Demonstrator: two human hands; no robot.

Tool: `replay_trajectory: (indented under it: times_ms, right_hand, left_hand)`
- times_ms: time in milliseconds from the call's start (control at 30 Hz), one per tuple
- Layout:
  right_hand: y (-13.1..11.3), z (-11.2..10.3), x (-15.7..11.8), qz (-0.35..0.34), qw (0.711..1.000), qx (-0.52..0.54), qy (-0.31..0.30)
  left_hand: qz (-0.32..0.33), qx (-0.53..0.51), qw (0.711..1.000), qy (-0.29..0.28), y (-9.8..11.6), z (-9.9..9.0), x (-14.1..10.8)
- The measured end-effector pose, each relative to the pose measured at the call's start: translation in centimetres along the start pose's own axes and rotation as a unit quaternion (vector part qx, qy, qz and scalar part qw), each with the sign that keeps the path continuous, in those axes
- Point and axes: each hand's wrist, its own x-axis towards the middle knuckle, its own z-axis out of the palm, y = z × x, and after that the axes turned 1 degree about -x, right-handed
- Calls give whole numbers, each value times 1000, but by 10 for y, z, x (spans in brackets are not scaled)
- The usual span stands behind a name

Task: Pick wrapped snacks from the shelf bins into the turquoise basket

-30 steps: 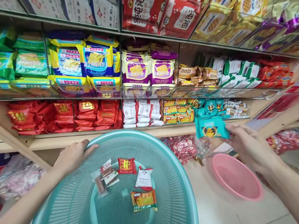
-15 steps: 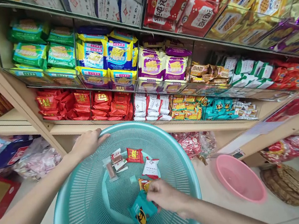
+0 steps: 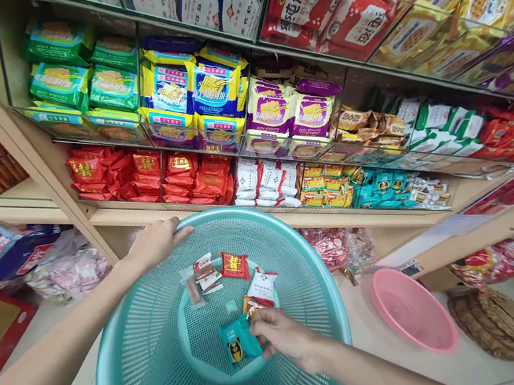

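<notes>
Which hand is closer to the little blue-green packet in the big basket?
Right. The right hand has its fingers at the edge of the blue-green packet; the left hand is farther away, on the basket's rim.

Teal basket [image 3: 148, 364] open from above; widest way in lies over its near-left wall, bare mesh there; right forearm [image 3: 367, 365] crosses the right rim, barring entry from that side; right hand [image 3: 287, 340] fills the room just right of the teal packet [image 3: 237, 344]; left forearm [image 3: 63, 333] bars the outer left, left hand [image 3: 155, 242] taking up the far-left rim; red packet [image 3: 235, 265] and clear-wrapped sweets [image 3: 193, 290] crowd the far part of the bottom; shelf board [image 3: 341, 216] hems the far rim; narrow passage over floor [image 3: 361, 326] between basket and pink basin [image 3: 412, 311].
</notes>
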Motion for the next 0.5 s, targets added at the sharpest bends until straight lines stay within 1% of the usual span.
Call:
replay_trajectory:
  times_ms: [67,267,333,400,500]
  right_hand:
    - [2,0,-1,4,1000,-6,-3]
    - [8,0,-3,49,998,11,-34]
    - [10,0,-2,58,998,-4,-32]
    - [12,-3,0,62,997,-47,-12]
    - [13,-7,4,35,985,-167,23]
  left_hand:
    - [-2,1,1000,-2,0,0,0]
    - [-2,2,1000,2,1,0,1]
    - [1,1,1000,4,1,0,0]
    - [3,1,1000,4,1,-2,-1]
    - [1,3,1000,1,1,-3,-1]
